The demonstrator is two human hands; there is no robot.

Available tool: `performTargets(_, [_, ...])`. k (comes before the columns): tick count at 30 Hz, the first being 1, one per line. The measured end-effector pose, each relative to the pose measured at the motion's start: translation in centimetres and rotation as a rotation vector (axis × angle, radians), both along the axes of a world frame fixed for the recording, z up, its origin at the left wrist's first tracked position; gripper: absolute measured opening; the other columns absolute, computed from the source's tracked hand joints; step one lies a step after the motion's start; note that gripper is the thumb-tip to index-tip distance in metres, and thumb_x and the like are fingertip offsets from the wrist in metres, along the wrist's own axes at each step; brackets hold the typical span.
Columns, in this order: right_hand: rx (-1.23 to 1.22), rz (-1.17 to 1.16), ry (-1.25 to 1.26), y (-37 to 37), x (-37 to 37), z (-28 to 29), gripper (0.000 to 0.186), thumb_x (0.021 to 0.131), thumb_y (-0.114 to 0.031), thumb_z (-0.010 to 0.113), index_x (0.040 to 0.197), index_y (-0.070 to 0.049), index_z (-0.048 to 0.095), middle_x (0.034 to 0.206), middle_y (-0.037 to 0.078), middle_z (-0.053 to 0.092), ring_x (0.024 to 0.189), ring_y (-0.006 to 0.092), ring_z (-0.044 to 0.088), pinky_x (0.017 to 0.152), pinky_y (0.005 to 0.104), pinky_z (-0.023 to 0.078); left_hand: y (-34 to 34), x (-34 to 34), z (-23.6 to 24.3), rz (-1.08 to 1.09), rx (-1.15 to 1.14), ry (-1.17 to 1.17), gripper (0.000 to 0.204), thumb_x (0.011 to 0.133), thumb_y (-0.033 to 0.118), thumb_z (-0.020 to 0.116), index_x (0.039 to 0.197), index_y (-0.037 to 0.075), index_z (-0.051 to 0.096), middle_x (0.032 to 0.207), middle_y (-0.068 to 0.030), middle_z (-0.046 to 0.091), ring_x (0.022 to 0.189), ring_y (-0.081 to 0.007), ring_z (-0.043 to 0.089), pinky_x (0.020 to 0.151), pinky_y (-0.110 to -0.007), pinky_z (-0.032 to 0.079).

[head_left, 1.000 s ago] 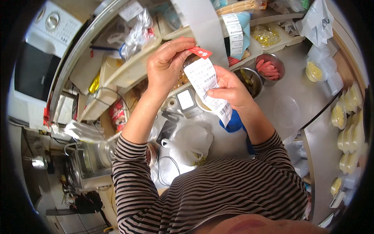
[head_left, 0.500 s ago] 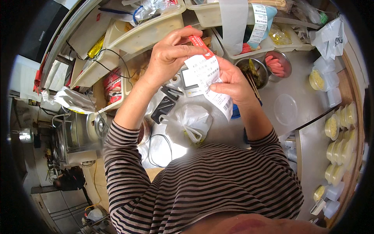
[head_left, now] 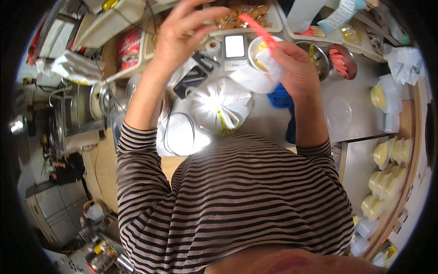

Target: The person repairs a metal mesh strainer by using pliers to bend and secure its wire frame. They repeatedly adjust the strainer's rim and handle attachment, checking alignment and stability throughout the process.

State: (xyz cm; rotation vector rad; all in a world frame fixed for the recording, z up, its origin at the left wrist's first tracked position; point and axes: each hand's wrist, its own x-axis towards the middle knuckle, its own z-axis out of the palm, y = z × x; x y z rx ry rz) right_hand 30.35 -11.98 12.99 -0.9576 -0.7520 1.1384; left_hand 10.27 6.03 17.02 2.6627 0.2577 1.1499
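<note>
My left hand (head_left: 182, 36) is raised at the upper middle, fingers loosely apart and holding nothing, slightly blurred. My right hand (head_left: 299, 68) grips a red strip (head_left: 255, 27) together with a white printed paper slip (head_left: 246, 80), which curls down to the left. Just beyond them sits a white bowl with yellow contents (head_left: 253, 50), partly covered by paper and hand, beside a small scale (head_left: 235, 45) with a lit display. Below are a knotted white plastic bag (head_left: 219, 107), a blue cloth (head_left: 280, 98) and black objects (head_left: 187, 82).
Trays of brown packets (head_left: 246, 16) and red packets (head_left: 127, 50) line the back. Steel bowls (head_left: 342, 61) stand at upper right, near a clear lid (head_left: 340, 114). Stacked yellow-filled tubs (head_left: 385, 155) are on the right, metal equipment (head_left: 73, 109) on the left.
My left hand has released the red strip and slip and moved up with fingers spreading. My right hand has shifted right with both items. The view has shifted, so the counter appears higher.
</note>
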Motion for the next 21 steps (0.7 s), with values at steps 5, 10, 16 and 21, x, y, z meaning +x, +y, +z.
performTargets(5, [-0.118,0.301,0.390,-3.0,-2.6,-3.7,0.017,0.094,-0.014,0.053,0.106,-0.004,0.061,0.082,0.001,0.062,0.068,0.0078,0.057,0.058,0.0196,0.046,-0.2,-11.0,-10.7,0.739,-0.598,0.503,0.020,0.082,0.017,0.068,0.096,0.002,0.071,0.076,-0.0138,0.068,0.065,-0.0220,0.062,0.064,-0.033,0.050])
performTargets(10, [-0.286,0.578,0.649,-3.0,-8.2,-8.7,0.015,0.099,-0.011,0.042,0.107,-0.004,0.052,0.066,0.003,0.049,0.050,0.0113,0.046,0.048,0.0234,0.039,-6.8,-13.0,-19.7,0.344,-0.730,0.461,0.016,0.079,0.009,0.070,0.094,0.006,0.070,0.090,-0.0066,0.068,0.091,-0.0227,0.059,0.081,-0.035,0.044])
performTargets(16, [-0.288,0.607,0.853,-2.5,-10.7,-12.9,0.018,0.099,-0.017,0.041,0.100,-0.003,0.051,0.073,0.004,0.051,0.053,0.0111,0.046,0.047,0.0246,0.038,-8.2,-9.8,-18.2,-0.035,-0.599,0.211,0.025,0.075,0.005,0.071,0.100,0.008,0.069,0.092,-0.0047,0.067,0.095,-0.0253,0.059,0.085,-0.035,0.044])
performTargets(21, [-0.426,0.517,0.846,-2.9,-10.2,-14.3,0.020,0.098,-0.021,0.045,0.093,-0.003,0.054,0.073,0.002,0.053,0.054,0.0099,0.047,0.049,0.0229,0.040,-7.7,-9.1,-16.7,-0.222,-0.522,0.248,0.022,0.066,0.004,0.069,0.088,0.007,0.070,0.086,-0.0071,0.065,0.087,-0.0257,0.062,0.080,-0.036,0.046])
